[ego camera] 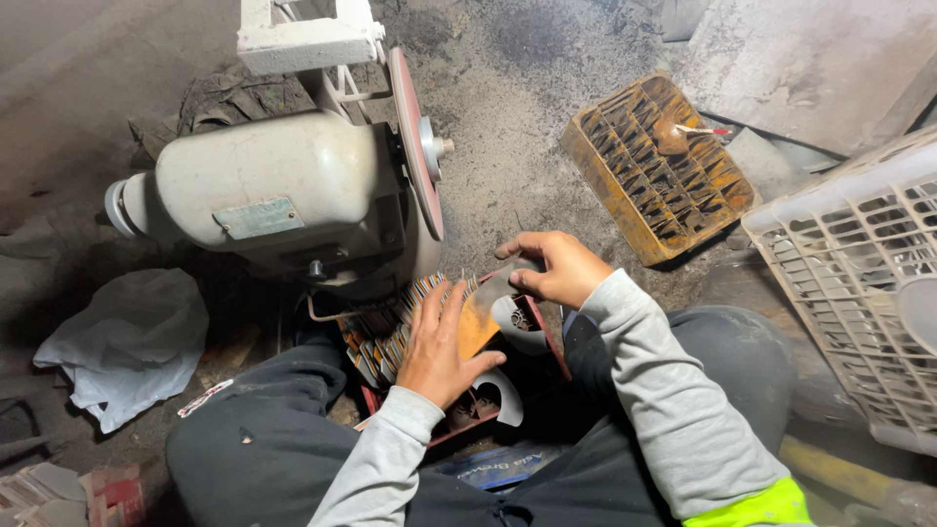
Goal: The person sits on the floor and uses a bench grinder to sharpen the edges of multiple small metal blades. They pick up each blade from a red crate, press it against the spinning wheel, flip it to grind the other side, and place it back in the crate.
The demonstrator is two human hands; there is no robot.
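Plastic, a crumpled white bag (127,342), lies on the gritty grey floor (527,146) at our nine o'clock, well away from the work. At eleven o'clock stands the cream-coloured bench grinder motor (278,190) with its thin reddish abrasive disc (415,146) edge-on to us, placed, we judge, so the disc sits within easy reach above our lap. Below it, between our dark-trousered knees, a red metal tray (468,405) holds a row of thin blades (390,337) standing on edge, packed close (they look like unfinished knife blanks, rusty at the tips). Our left hand (439,346) lies flat with the fingers spread over that row, steadying it and touching the flat rust-orange metal blank (478,322). Our right hand (556,268) pinches the upper end of the same blank between thumb and curled fingers, so it spans both hands just beside the disc. At one o'clock a rusty orange slotted rack (659,171) lies on the floor, and at three o'clock a white plastic lattice crate (859,273) stands tilted.
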